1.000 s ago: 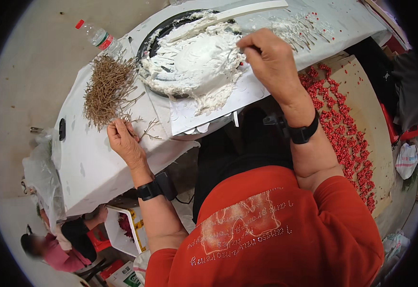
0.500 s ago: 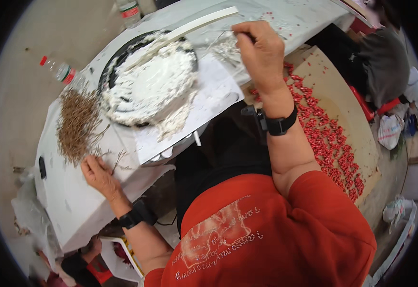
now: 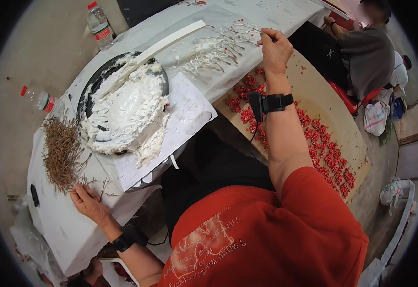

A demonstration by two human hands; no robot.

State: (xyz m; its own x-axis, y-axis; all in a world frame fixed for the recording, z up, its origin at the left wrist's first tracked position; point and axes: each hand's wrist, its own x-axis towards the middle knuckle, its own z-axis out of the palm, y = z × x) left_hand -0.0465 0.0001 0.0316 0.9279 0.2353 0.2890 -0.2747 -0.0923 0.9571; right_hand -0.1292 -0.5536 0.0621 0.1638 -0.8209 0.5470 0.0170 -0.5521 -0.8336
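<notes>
My right hand [image 3: 276,51] reaches over the table's far right edge, thumb and fingers pinched on a thin twig that points left. Beside it lies a row of coated twigs [image 3: 221,50] with white-smeared ends and a few red tips. My left hand [image 3: 90,205] rests low at the left, fingers curled together at the lower end of a pile of bare brown twigs [image 3: 60,155]; what they grip is hidden. Between the hands stands a round black tray [image 3: 81,103] spread with thick white paste [image 3: 127,103]. A long white strip [image 3: 170,42] lies across its upper edge.
Two clear plastic bottles [image 3: 99,28] stand beyond the tray and at left. White printed paper [image 3: 190,112] lies under the tray. Right of me, a brown board [image 3: 357,146] carries many red berry clusters [image 3: 321,143]. A person in dark clothing [image 3: 364,52] sits at the far right.
My right hand has moved away from the tray, and the row of coated twigs has come into fuller view. My left hand stays by the brown twigs. The whole view has shifted.
</notes>
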